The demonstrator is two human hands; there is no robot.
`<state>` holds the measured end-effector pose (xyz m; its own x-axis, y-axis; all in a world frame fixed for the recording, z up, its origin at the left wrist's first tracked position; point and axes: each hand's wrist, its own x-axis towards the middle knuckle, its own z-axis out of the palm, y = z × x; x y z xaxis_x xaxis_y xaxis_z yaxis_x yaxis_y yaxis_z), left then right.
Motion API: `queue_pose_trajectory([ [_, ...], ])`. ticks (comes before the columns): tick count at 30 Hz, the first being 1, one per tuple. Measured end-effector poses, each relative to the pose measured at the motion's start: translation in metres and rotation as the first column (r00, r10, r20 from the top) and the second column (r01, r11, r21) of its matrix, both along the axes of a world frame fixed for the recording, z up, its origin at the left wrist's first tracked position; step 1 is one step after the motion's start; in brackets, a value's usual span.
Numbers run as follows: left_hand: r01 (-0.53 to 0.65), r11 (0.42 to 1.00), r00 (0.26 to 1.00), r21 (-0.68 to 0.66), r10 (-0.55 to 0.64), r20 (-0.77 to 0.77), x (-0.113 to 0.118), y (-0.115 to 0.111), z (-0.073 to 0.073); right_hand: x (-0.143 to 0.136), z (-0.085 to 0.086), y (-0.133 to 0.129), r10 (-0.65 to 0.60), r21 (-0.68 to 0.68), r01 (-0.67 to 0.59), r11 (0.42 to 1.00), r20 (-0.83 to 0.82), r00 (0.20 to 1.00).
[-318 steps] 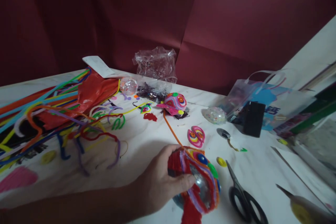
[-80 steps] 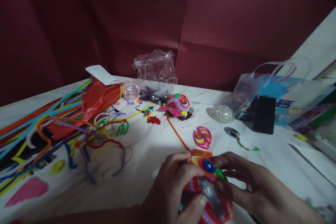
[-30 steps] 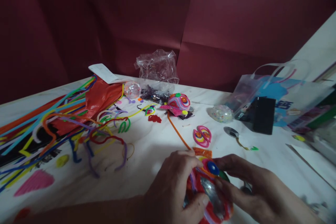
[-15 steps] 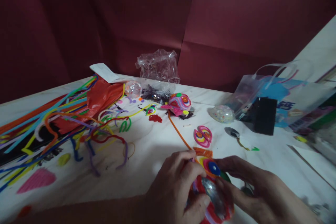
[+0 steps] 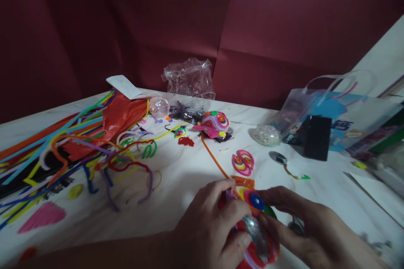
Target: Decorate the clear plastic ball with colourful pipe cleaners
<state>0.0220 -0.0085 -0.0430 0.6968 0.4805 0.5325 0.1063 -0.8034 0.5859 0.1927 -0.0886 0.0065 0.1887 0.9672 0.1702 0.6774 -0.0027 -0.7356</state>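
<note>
Both my hands are closed round a clear ball (image 5: 258, 235) partly covered with coiled pipe cleaners in red, pink, orange and yellow. My left hand (image 5: 217, 222) grips its left side, fingers bent over it. From the right, my right hand (image 5: 303, 222) pinches it near a blue spot at the top. An orange pipe cleaner (image 5: 214, 157) runs from beside my left fingertips away across the table. Just beyond the hands lies a pink oval coil piece (image 5: 243, 163). Farther back sits a finished-looking, pipe-cleaner-covered fish (image 5: 215, 122). My fingers hide part of the ball.
Many loose pipe cleaners (image 5: 72, 134) and a red wrapper (image 5: 118, 113) spread over the left. A pink piece (image 5: 42, 217) lies at front left. Behind are a clear ball (image 5: 159, 106) and crumpled plastic (image 5: 189, 80). On the right stand a dome (image 5: 265, 135), black box (image 5: 318, 138) and bag (image 5: 366, 113).
The view has shifted very slightly. My hands keep nearly the same hold on the ball, and the things on the table have not moved.
</note>
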Motion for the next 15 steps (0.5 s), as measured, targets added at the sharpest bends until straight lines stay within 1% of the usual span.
queue_pose_trajectory([
  [3, 0.0, 1.0, 1.0, -0.009, 0.0, -0.027, 0.0002, 0.0003, 0.002, -0.0012, 0.0028, 0.0008, 0.022, 0.006, -0.022, 1.0, -0.019, 1.0],
  [7, 0.004, 0.999, 0.999, -0.041, -0.005, -0.032, -0.0003, 0.0006, 0.0036, -0.0011, 0.0048, 0.0014, 0.011, -0.032, -0.012, 0.999, -0.006, 1.0],
  [15, 0.014, 1.0, 1.0, -0.018, -0.015, -0.024, -0.0018, 0.0011, 0.0052, -0.0025, 0.0061, 0.001, 0.009, -0.015, -0.009, 1.0, -0.002, 1.0],
])
